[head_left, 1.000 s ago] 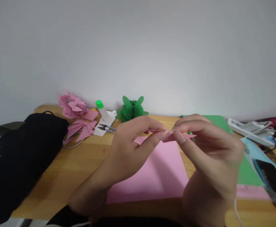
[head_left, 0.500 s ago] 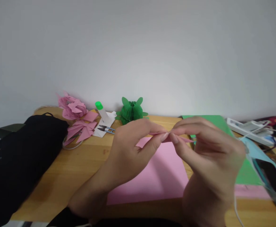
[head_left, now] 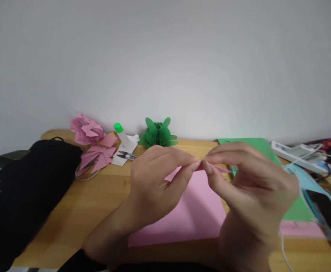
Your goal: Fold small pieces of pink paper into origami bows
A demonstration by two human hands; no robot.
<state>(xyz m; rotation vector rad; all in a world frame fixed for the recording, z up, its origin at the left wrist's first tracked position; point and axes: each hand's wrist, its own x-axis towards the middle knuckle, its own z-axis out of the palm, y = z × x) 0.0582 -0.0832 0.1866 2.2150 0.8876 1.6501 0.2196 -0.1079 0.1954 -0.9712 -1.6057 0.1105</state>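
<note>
A: How do the hands stand?

B: The left hand [head_left: 159,185] pinches a slip [head_left: 223,169] of pink paper between thumb and forefinger. The right hand [head_left: 257,181] pinches it too, thumb against fingertips, so the two thumbs sit just beside each other.

A: And where is the slip?

B: Between those fingertips, seemingly lifted clear of the table [head_left: 97,207]. A pointed end shows past the right thumb; the rest is covered, so I can't tell how it's folded.

A: How would you do this part well?

B: I'd line up the edges first, hold firm with one thumb, then run the other outward along the crease. Lightly, though: paper that small would probably buckle under a hard squeeze. Resting the wrists might steady it.

A: What's below?

B: A pink sheet [head_left: 188,215], flat on the wood. To its right, a green sheet [head_left: 298,207], with a phone [head_left: 326,211] near it and a power strip [head_left: 298,156] farther back.

A: And beyond?

B: A green paper ball [head_left: 157,136], snips [head_left: 129,156], a glue stick [head_left: 124,138] standing tilted, and a pink flower [head_left: 87,130]. Black cloth [head_left: 32,185] covers the left side. Behind everything, a plain pale wall [head_left: 165,68].
</note>
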